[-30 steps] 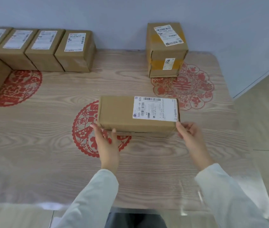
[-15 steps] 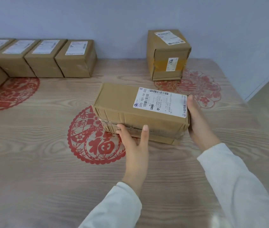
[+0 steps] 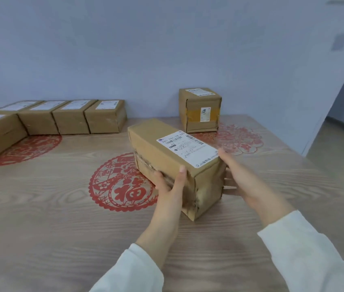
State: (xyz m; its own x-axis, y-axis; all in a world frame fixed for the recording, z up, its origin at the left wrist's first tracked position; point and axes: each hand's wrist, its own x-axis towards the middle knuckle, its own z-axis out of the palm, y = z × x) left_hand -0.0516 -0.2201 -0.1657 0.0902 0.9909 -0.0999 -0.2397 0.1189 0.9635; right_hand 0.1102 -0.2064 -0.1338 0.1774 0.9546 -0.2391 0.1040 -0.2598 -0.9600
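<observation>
Around the middle of the worktop (image 3: 51, 228), partly over the red paper-cut medallion (image 3: 122, 190), is the long cardboard box (image 3: 152, 135), turned so one short end points back at the person. Both hands have it by that near end. The left hand (image 3: 170, 186) is clamped on the left long side with its thumb up near the top edge. The right hand (image 3: 247, 182) is wrapped round the opposite side, thumb by the shipping label (image 3: 188, 149). Can't tell if the bottom is actually clear of the wood.

My guess is that gripping from the sides keeps the label face up and uncovered. It'd match the row of boxes (image 3: 71, 120) along the far left edge, all label-up. One upright box (image 3: 198, 111) stands alone at the far edge.
</observation>
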